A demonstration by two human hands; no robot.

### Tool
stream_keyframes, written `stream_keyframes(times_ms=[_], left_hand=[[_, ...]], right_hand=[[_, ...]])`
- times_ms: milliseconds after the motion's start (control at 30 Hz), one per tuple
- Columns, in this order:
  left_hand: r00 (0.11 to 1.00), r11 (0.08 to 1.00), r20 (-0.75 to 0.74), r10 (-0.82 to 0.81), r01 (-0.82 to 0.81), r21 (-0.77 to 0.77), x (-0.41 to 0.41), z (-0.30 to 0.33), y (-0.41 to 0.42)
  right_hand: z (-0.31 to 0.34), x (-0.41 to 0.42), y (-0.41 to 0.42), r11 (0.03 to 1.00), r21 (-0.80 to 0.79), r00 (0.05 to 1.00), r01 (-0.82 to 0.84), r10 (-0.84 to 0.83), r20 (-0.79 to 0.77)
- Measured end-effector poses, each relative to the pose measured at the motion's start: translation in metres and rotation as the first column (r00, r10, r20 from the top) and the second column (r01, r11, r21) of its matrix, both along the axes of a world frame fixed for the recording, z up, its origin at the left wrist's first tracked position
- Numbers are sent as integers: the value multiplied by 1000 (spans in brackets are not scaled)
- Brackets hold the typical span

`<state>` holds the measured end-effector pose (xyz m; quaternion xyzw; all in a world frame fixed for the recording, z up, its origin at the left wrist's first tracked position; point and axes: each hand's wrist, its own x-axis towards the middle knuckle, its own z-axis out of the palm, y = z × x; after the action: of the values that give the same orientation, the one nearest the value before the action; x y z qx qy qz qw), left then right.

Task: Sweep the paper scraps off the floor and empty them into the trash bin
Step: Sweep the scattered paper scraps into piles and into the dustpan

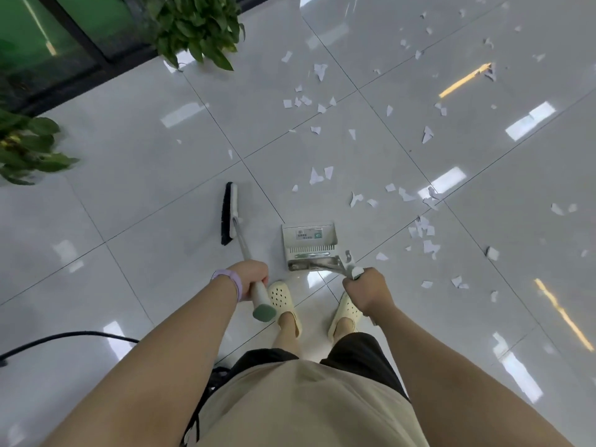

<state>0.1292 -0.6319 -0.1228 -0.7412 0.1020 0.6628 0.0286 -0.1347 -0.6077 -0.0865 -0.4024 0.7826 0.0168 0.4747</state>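
Observation:
Several white paper scraps [317, 177] lie scattered over the glossy grey tile floor, mostly ahead and to the right. My left hand [253, 279] grips the pale handle of a broom, whose black-bristled head [229, 214] rests on the floor to the left. My right hand [367, 290] grips the handle of a grey long-handled dustpan [309, 245], which stands on the floor in front of my feet with its mouth facing away. No scraps show inside the pan. No trash bin is in view.
Two leafy green plants stand at the far middle [196, 27] and at the left edge [25, 146]. A dark-framed glass wall [64, 59] runs along the upper left. A black cable [64, 338] crosses the floor at lower left. My feet wear cream perforated clogs [283, 301].

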Motion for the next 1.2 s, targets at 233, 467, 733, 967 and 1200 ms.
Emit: stream_keyframes(times_ms=[233, 467, 733, 967, 1200], left_hand=[[989, 998, -143, -41, 32, -60, -45, 22, -66], [964, 990, -264, -35, 70, 122, -122, -5, -111], [831, 925, -529, -172, 322, 204, -255, -7, -156], [841, 947, -507, -187, 292, 136, -262, 66, -203], [938, 998, -341, 60, -58, 16, -153, 106, -224]], right_hand=[[-2, -10, -7, 1000, 18, 995, 10, -12, 99], [-6, -40, -7, 997, 72, 988, -13, 2, 156], [-8, -98, -24, 986, 59, 978, -154, 144, 149], [16, -138, -50, 962, 31, 951, -270, 262, 167], [44, -122, -104, 942, -35, 919, -335, 335, 206]])
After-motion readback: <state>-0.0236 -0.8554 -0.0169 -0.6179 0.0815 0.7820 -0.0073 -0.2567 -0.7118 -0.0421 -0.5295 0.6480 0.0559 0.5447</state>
